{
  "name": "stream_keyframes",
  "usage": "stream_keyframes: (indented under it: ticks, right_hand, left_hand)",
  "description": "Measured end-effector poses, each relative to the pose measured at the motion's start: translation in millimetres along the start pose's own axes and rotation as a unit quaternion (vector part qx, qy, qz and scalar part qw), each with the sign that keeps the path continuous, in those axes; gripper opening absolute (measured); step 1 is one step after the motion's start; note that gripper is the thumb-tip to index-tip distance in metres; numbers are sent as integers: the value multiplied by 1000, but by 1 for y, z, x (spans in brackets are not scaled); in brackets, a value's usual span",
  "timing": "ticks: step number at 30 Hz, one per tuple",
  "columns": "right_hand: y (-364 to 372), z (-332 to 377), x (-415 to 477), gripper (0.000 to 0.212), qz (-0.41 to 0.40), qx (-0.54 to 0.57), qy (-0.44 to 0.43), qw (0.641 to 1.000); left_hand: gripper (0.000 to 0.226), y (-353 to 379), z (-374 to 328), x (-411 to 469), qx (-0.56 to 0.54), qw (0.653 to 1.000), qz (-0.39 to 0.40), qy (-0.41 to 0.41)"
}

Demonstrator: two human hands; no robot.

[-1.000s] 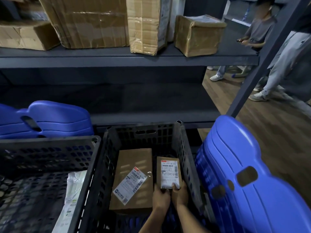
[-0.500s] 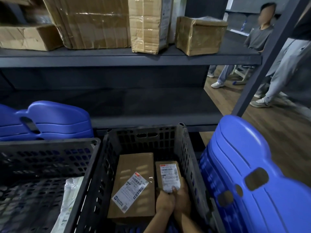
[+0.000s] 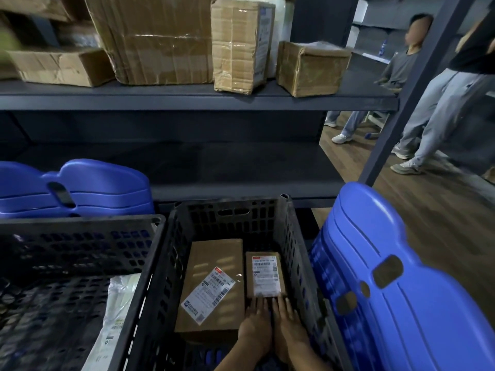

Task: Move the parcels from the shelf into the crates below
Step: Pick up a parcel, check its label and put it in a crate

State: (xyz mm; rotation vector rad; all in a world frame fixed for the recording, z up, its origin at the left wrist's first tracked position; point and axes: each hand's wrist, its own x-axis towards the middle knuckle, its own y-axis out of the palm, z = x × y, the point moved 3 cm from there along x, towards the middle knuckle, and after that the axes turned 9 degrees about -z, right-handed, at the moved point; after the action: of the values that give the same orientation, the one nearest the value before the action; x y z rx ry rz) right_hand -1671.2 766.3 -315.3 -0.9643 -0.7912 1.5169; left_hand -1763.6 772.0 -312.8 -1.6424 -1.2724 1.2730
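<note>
- Left crate: it holds only a white bag, so you have room there.
- Middle crate: the big parcel lies flat, with the small parcel just beside it, toward the right wall.
- Left grip and right grip: both are released, fingers straight, tips touching the small parcel's near edge. Lift straight off it, or you may drag it askew.
- Shelf: the end box seems to jut over the lip, so a careless reach could knock it down.
</note>
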Motion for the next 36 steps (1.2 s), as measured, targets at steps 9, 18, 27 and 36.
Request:
stream_keyframes:
  ticks: [9, 18, 27, 36]
  right_hand:
    - [15, 6, 45, 68, -112, -132, -128, 977]
    - [3, 4, 55, 69, -8, -177, -74, 981]
    - [-15, 21, 46, 61, -39, -207, -101, 972]
    - [-144, 93, -11, 68, -2, -215, -157, 964]
  left_hand:
    - [60, 3, -5, 21, 196, 977, 41, 70]
    - [63, -2, -8, 46, 225, 972, 37, 64]
    - [61, -25, -6, 22, 209, 976, -3, 66]
    - [64, -156, -9, -51, 209, 977, -36, 36]
